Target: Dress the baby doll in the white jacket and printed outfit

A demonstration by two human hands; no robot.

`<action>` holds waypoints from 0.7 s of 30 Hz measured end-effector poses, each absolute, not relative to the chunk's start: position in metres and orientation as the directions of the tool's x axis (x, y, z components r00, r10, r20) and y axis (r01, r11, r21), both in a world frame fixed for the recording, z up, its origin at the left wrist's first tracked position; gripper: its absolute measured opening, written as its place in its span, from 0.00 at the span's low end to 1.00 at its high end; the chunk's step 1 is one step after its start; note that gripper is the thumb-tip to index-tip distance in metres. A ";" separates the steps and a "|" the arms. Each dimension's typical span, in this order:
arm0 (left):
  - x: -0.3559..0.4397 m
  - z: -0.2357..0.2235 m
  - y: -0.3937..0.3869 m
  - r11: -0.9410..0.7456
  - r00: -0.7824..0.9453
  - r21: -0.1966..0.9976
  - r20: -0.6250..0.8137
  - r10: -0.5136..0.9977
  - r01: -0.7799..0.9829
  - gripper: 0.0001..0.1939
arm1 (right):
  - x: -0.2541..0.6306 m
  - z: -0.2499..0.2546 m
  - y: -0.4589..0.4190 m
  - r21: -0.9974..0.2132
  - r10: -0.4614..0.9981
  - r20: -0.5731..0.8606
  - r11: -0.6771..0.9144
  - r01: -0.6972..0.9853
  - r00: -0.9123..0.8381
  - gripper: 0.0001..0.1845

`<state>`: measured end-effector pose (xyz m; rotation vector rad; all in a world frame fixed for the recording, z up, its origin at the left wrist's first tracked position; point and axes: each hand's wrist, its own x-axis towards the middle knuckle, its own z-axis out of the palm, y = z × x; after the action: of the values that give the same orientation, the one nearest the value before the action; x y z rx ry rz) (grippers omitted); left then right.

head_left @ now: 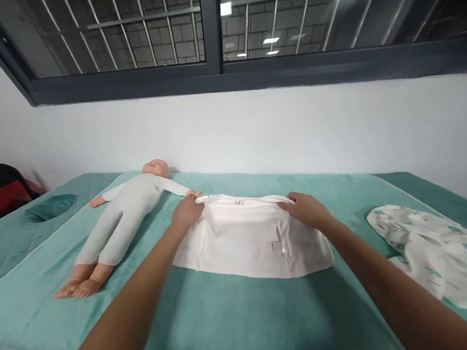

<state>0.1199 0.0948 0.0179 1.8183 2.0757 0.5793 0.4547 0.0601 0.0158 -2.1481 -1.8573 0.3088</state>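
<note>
A white baby garment (241,238) is spread on the green bed cover between my hands, its exact cut not clear. A small printed mark (239,202) shows near its top edge, and a pale tag (277,246) lies on its lower right. My left hand (187,216) grips the top left corner, where a bit of patterned trim peeks out. At the top right, the fingers of my right hand (306,210) are closed on the edge. Just beyond my left hand lies a baby doll (133,203) on its back, in a white body suit, one hand near the garment.
On the right sits a crumpled white cloth with green prints (435,257). The green cover (244,323) runs back to a white wall (294,128) under a barred window. A dark green round patch (51,208) and a black and red object (2,191) are at far left.
</note>
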 end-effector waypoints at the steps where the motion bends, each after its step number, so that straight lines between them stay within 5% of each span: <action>1: 0.126 0.006 0.107 0.138 -0.171 0.476 0.026 0.985 0.868 0.19 | 0.450 0.005 0.070 -0.298 0.977 0.045 -0.188 0.936 0.211 0.22; 7: 0.142 -0.042 0.133 0.117 -0.163 0.444 0.067 0.984 0.888 0.22 | 0.436 -0.036 0.090 -0.171 0.958 0.195 -0.178 0.969 0.211 0.15; 12: 0.136 -0.051 0.136 0.044 -0.150 0.533 0.157 0.976 0.845 0.19 | 0.437 -0.040 0.094 -0.195 0.940 0.309 -0.089 0.977 0.148 0.14; 15: 0.138 -0.049 0.131 -0.114 -0.105 0.571 0.335 0.936 0.813 0.22 | 0.441 -0.037 0.102 -0.214 0.938 0.315 -0.079 0.974 0.145 0.15; 18: 0.148 -0.044 0.117 -0.362 0.041 0.474 0.561 0.827 0.803 0.22 | 0.441 -0.033 0.108 -0.198 0.940 0.317 -0.065 0.978 0.127 0.15; 21: 0.161 -0.043 0.101 -0.535 0.271 0.432 0.536 0.800 0.726 0.18 | 0.430 -0.027 0.100 -0.170 0.907 0.420 0.059 0.984 0.018 0.17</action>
<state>0.1613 0.1015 -0.0431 2.4225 1.4600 1.1181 0.4299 0.0995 -0.0275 -1.8853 -1.9271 -0.2459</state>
